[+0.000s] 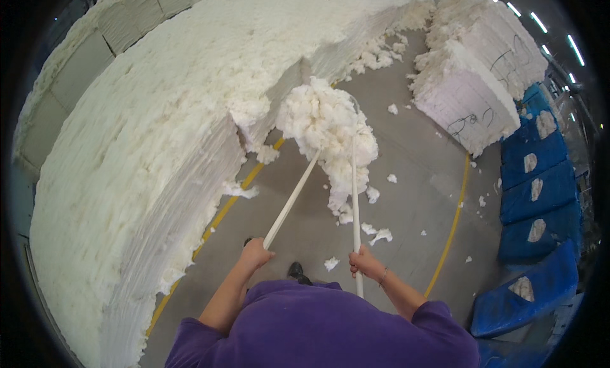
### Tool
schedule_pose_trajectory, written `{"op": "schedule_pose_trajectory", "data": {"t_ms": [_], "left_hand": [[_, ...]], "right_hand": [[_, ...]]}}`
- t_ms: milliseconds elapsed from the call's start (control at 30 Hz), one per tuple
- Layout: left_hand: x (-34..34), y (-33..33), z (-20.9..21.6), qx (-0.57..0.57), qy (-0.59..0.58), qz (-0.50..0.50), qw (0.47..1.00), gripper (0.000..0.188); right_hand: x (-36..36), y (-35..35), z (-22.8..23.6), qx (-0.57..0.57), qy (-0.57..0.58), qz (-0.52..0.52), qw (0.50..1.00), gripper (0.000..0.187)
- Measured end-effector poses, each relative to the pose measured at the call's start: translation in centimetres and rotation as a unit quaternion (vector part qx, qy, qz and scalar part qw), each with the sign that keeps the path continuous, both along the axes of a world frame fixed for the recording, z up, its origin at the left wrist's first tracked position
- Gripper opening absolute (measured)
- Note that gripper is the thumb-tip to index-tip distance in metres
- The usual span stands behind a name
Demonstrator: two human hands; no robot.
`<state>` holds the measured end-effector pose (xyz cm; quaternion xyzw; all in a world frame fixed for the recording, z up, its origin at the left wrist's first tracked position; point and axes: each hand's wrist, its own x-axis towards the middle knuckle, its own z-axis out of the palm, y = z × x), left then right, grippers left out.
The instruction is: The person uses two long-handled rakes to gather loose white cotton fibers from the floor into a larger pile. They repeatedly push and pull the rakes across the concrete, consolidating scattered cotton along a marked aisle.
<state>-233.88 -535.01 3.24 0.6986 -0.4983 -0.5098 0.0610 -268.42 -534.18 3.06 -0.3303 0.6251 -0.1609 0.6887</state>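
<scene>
My left hand (255, 254) is closed around the end of a long pale pole (291, 200). A second pale pole (355, 206) runs through my right hand (366, 264), its butt sticking out below my fist toward my purple shirt. Both poles reach forward to a big loose clump of white, cotton-like fibre (324, 117). Their far ends are hidden in the clump, so I cannot tell how they hold it. A ragged tail of fibre hangs beside the right pole.
A long, layered stack of white fibre (171, 95) curves along my left, with a notch near the clump. At the right stand bales (470, 98) with loose ties and blue-wrapped bales (540, 225). Yellow lines (452, 222) and fibre scraps mark the grey floor (419, 177).
</scene>
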Motion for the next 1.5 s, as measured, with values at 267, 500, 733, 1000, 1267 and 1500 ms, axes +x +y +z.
{"op": "schedule_pose_trajectory", "data": {"t_ms": [267,500,733,1000,1267,1500], "left_hand": [[5.9,-8.0,5.3,-0.161,-0.017,0.038,0.986,0.038],[17.8,-14.8,9.4,-0.238,-0.005,0.095,0.966,0.039],[32.7,-20.5,10.3,-0.175,0.046,0.261,0.948,0.032],[40.5,-4.7,10.6,-0.045,0.131,0.405,0.904,0.023],[33.8,6.1,14.6,0.019,0.185,0.465,0.866,0.031],[29.4,3.5,15.3,-0.123,-0.037,0.411,0.903,0.021]], "right_hand": [[7.3,-9.3,8.5,-0.137,0.006,0.004,0.99,0.02],[17.1,-20.5,14.4,-0.241,0.056,0.066,0.967,0.019],[22.5,-46.7,25.0,-0.398,0.199,0.072,0.892,0.021],[34.3,-58.8,29.3,-0.428,0.138,0.052,0.892,0.013],[27.0,-53.2,26.2,-0.366,0.132,0.06,0.919,0.015],[14.3,-38.8,18.7,-0.338,0.188,0.028,0.922,0.013]]}}
